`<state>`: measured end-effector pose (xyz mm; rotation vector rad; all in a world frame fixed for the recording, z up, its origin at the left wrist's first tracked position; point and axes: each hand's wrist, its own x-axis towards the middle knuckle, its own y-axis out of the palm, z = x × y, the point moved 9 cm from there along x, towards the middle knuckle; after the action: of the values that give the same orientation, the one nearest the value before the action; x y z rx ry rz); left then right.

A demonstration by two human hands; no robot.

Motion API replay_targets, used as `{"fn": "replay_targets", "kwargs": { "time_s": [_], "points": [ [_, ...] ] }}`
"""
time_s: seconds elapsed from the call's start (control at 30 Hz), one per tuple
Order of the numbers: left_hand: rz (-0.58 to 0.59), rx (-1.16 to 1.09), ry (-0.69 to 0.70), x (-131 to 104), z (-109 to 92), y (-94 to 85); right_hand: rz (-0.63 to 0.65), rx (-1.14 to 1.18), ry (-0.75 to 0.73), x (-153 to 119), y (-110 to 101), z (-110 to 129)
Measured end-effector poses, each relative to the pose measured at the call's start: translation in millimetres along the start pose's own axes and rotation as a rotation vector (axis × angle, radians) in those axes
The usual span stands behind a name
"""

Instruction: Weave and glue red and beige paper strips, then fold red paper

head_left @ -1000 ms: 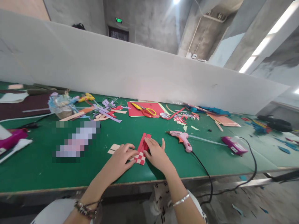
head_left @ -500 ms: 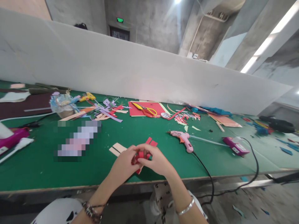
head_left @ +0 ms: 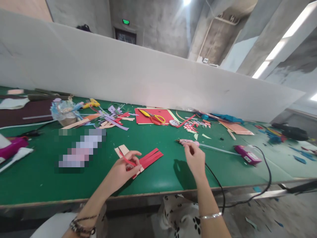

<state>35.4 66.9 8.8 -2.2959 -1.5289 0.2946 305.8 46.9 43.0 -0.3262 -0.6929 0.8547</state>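
Observation:
My left hand [head_left: 126,167] is at the woven paper piece, its fingers bent around a thin red paper strip [head_left: 125,159]. Beneath that hand, red paper strips [head_left: 152,158] cross cream paper strips [head_left: 121,151] flat on the table. My right hand [head_left: 194,157] is over the pink glue gun [head_left: 185,142], with thumb and fingers curled together. It covers the gun's handle, and whether the fingers grip the gun is hidden. A clear glue stick [head_left: 218,148] extends from the gun's back end.
Yellow-handled scissors [head_left: 159,118] lie on red paper sheets [head_left: 141,117] at the back. Coloured paper scraps [head_left: 116,119] are heaped left of them. A purple box [head_left: 247,154] and a black cord [head_left: 268,172] lie to the right. A white panel [head_left: 148,76] borders the table's rear.
My right hand has left the paper piece and moved right to the glue gun. My left hand stays at the paper, where more of the red strips now shows.

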Motion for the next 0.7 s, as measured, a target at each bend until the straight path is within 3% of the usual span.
{"fn": "replay_targets", "kwargs": {
  "time_s": [0.1,0.2,0.33,0.43,0.53,0.7],
  "points": [
    [-0.011,0.063,-0.010,-0.2,6.7,-2.7,-0.024,-0.343,0.082,1.6,-14.7,-24.7],
    [-0.006,0.136,-0.019,-0.5,10.7,-3.1,0.051,-0.572,0.047,1.4,-16.1,-40.5],
    [-0.062,0.231,-0.025,-2.3,10.9,-10.8,0.035,-0.823,0.057,2.6,-21.5,-61.3],
    [-0.100,0.365,-0.012,-3.7,7.0,-17.6,0.106,-0.869,0.097,5.9,-16.1,-78.1],
    [-0.060,0.464,0.012,-4.6,3.5,-18.9,0.195,-0.845,0.094,9.2,-7.6,-87.8],
    [-0.005,0.468,-0.020,-9.1,9.6,-24.5,0.128,-0.658,0.124,10.4,-17.6,-90.8]
  ]
}}
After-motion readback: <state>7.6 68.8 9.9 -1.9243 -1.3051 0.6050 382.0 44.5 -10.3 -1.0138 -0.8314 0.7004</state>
